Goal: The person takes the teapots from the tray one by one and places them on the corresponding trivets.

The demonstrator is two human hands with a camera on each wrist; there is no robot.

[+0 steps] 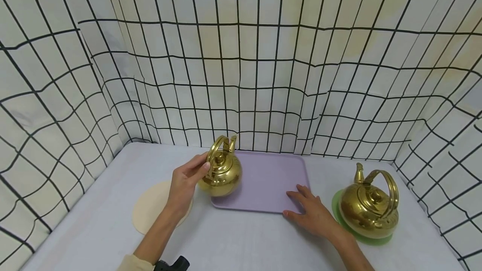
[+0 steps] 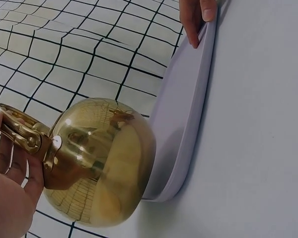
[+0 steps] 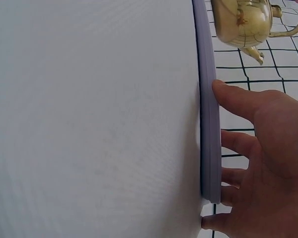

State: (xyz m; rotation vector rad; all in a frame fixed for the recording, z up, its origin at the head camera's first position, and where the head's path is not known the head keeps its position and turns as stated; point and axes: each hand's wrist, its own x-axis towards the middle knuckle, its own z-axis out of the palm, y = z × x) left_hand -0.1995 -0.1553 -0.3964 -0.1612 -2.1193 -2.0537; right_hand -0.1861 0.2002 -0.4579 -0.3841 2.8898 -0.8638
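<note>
My left hand (image 1: 185,184) grips the arched handle of a shiny brass kettle (image 1: 226,175). The kettle hangs over the left end of a shallow lilac tray (image 1: 269,179); the left wrist view shows its round body (image 2: 102,158) tilted, its base apart from the tray (image 2: 181,129). With fingers spread, my right hand (image 1: 312,214) rests at the tray's front right corner. In the right wrist view its thumb and fingers (image 3: 236,99) touch the lilac rim (image 3: 208,114).
A second brass kettle (image 1: 369,208) stands on a round green mat (image 1: 378,241) at the right. On the left lies a round cream mat (image 1: 148,206), partly behind my left forearm. A white cloth with a black grid (image 1: 248,66) walls the table's back and sides.
</note>
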